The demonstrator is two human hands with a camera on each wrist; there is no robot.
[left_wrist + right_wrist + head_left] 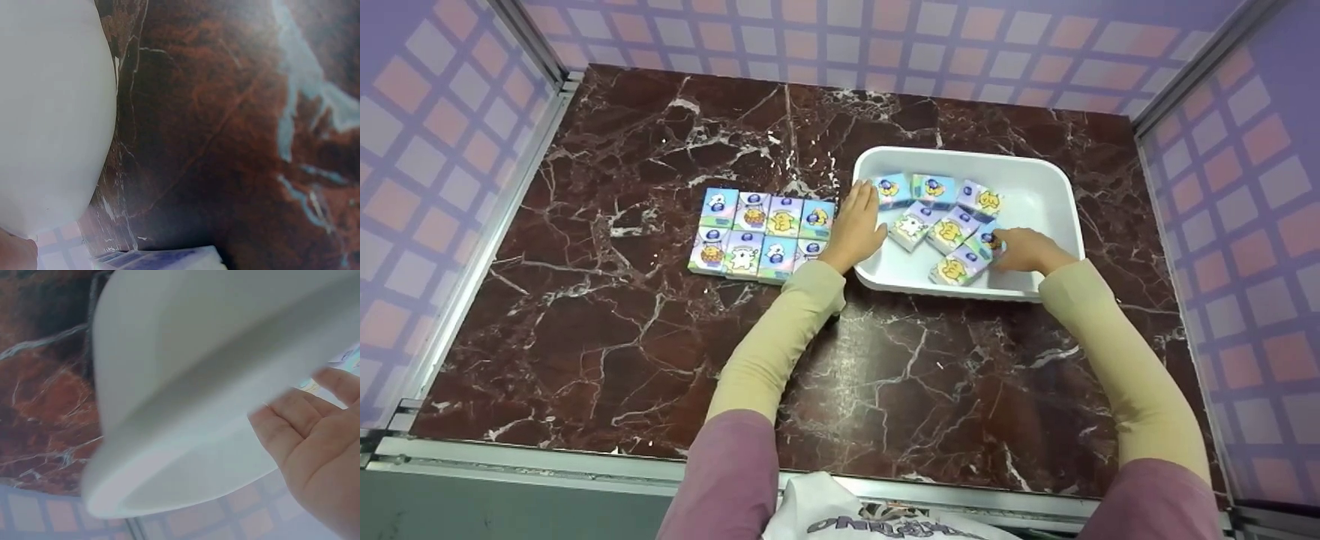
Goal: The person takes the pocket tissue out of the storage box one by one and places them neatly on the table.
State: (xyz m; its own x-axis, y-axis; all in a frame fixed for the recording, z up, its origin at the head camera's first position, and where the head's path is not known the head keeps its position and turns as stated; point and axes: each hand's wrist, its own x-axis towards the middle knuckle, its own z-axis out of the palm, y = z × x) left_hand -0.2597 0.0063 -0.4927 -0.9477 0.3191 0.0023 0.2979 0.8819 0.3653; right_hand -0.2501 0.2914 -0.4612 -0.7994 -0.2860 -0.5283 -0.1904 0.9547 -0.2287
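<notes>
A white plastic tub (1065, 195) holds several small cartoon-printed packs (935, 189), blue and lavender, lying loosely at its left and front. My left hand (851, 229) rests at the tub's left rim, fingers straight and thumb spread. Inside the tub, my right hand (1024, 251) touches the right end of a blue pack (986, 238) with its fingertips, close beside a lavender pack (962, 264). In the right wrist view the fingers (275, 430) look nearly straight behind the tub's wall (169, 382). Left of the tub, more packs (742, 251) lie in two tight rows, partly hidden by the left hand.
Everything stands on a dark red marbled tabletop (585, 330). Checked purple panels (810, 37) enclose the back and both sides, with metal rails (547, 461) along the edges. In the left wrist view, a pack (169, 259) sits near the tub's outer wall (50, 112).
</notes>
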